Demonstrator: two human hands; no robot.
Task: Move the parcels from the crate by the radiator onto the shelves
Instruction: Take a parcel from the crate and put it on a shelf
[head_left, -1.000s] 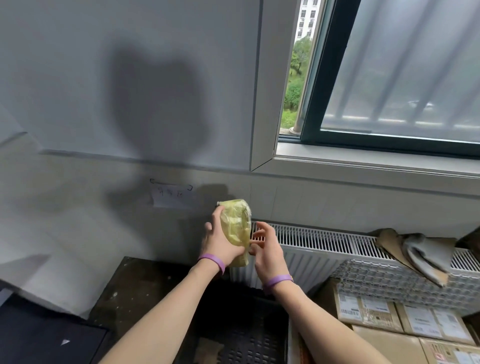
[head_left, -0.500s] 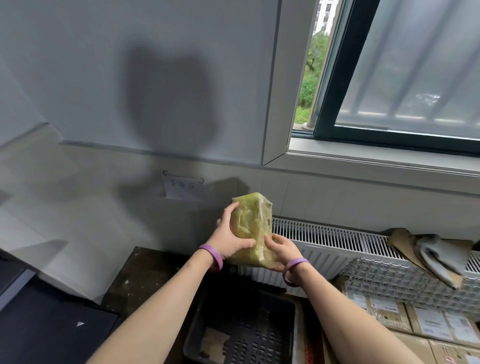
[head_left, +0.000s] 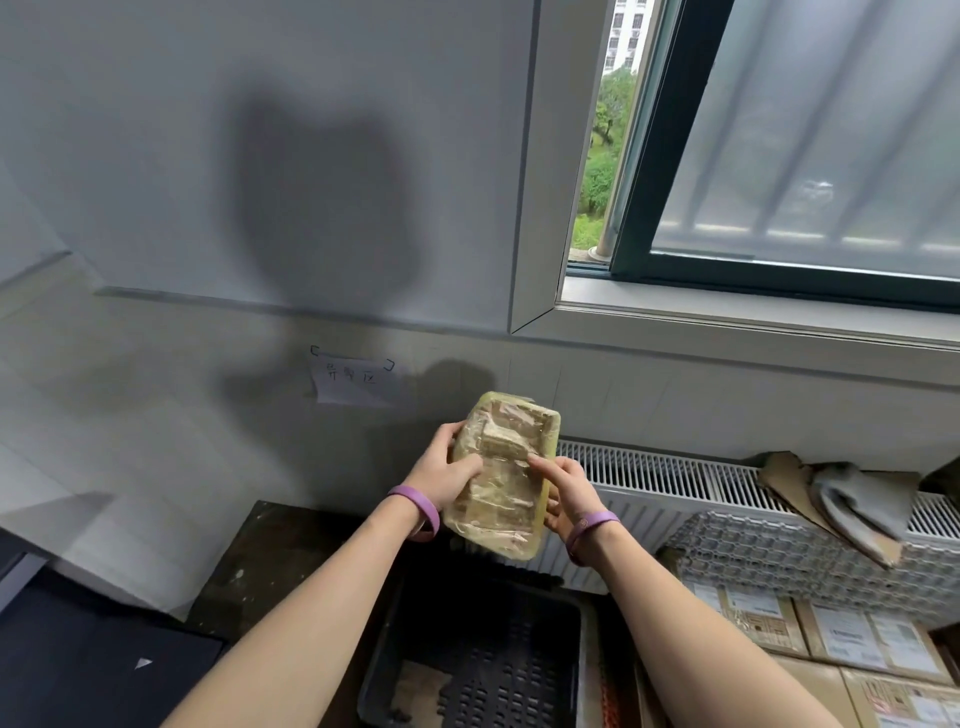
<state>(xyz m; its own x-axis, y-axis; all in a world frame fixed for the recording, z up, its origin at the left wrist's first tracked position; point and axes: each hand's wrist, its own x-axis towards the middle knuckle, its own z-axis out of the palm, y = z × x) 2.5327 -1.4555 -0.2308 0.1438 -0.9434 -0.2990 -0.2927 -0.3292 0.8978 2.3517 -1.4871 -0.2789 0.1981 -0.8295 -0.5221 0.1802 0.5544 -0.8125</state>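
Nearest the camera, two bare forearms reach forward over a dark slatted crate (head_left: 483, 670), which sits low by the radiator (head_left: 675, 483) and looks almost emptied — only a scrap of brown paper or card shows on its floor. Above it both hands hold one parcel (head_left: 501, 473), a yellow padded packet wrapped in clear film, lifted free of the crate and tilted so its broad face turns up toward the eyes, probably to read or check it before it goes to the shelves. The left hand (head_left: 447, 475) is closed around the left edge with the thumb across the front; the right hand (head_left: 569, 496) cups the right edge from below, its forefinger lying on the face, seemingly steadying or pointing at something there. To the right, labelled cardboard boxes (head_left: 831, 639) lie flat under a sheet of honeycomb wrap (head_left: 779, 551), with a grey cloth (head_left: 857, 504) draped on the radiator top. Beyond, a small handwritten note (head_left: 353, 382) is fixed to the wall, and the window (head_left: 779, 156) stands slightly open. No shelves are in view — the parcel's destination cannot be judged from here.
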